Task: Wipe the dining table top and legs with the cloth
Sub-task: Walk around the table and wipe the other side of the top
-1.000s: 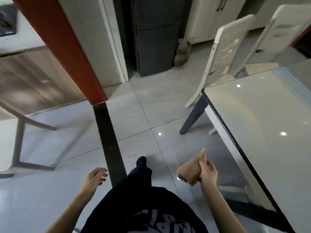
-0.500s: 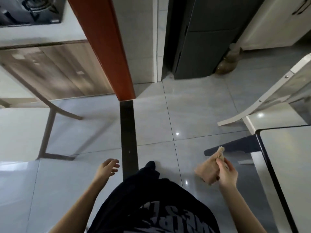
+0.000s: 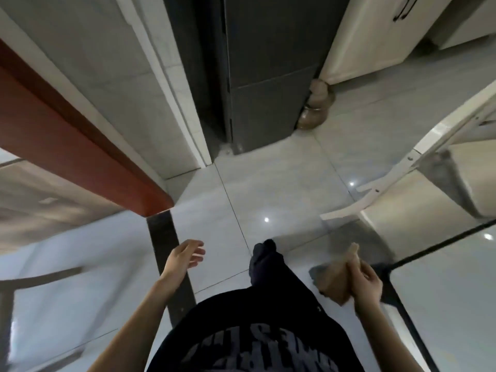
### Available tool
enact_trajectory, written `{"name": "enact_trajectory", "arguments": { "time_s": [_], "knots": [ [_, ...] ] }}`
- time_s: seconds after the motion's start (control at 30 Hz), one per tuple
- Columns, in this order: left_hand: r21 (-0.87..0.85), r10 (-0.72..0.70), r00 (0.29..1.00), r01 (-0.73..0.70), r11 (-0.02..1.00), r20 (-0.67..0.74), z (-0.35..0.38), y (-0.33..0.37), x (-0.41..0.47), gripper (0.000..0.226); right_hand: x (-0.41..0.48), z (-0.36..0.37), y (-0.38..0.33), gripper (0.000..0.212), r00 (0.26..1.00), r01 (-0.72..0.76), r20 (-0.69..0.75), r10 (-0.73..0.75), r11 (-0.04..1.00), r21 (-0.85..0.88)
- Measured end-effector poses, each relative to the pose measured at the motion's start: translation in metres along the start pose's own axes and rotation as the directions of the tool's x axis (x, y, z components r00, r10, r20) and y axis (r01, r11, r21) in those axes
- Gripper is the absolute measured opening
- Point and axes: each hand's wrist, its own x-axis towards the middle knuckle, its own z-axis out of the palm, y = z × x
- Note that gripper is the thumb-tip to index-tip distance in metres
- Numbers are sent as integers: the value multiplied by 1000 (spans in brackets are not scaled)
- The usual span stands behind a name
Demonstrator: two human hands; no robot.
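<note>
The right hand grips the bunched brown cloth beside the dining table corner, lower right. The left hand hangs open. A careless step could knock a hip against that corner.

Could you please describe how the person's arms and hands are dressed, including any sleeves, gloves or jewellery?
The left hand and the right hand are ungloved, and no watch or band shows at either wrist; rings are too blurred to judge. No sleeves are in view above the wrists. The black T-shirt bears pale grey printed lettering.
</note>
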Motion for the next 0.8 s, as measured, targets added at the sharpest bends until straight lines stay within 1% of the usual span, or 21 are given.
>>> {"name": "enact_trajectory", "arguments": {
  "time_s": [0.1,0.13,0.23,0.37,0.43,0.5,0.6,0.7,0.77,0.8],
  "knots": [
    [13,-40,999,40,999,-9,18,42,29,22,47,34,-57,36,998,67,5,-67,997,-25],
    [18,-49,999,49,999,-15,21,55,39,22,61,46,-79,36,997,75,22,-75,997,-27],
    [6,-61,997,62,998,-49,24,94,73,22,108,82,-139,28,994,94,53,-93,995,-13],
    [-60,-113,990,108,992,-87,27,138,118,23,155,122,-205,9,989,139,40,-140,990,16],
    [-78,-116,988,108,991,-102,32,167,147,24,178,140,-229,7,988,148,23,-150,987,57],
    [-48,-109,990,104,993,-91,39,200,181,24,203,155,-243,11,991,132,11,-133,988,80],
    [-3,-120,992,120,993,-24,51,264,244,23,240,168,-257,23,994,89,-68,-82,992,94],
    [124,-68,997,61,990,48,82,348,305,22,273,171,-265,25,983,38,-185,-15,991,126],
    [210,-56,991,29,977,123,113,407,331,21,280,171,-275,33,961,-11,-273,51,989,146],
    [246,-40,985,-3,969,170,131,433,343,22,279,170,-283,29,944,-40,-318,94,984,171]
  ]
}}
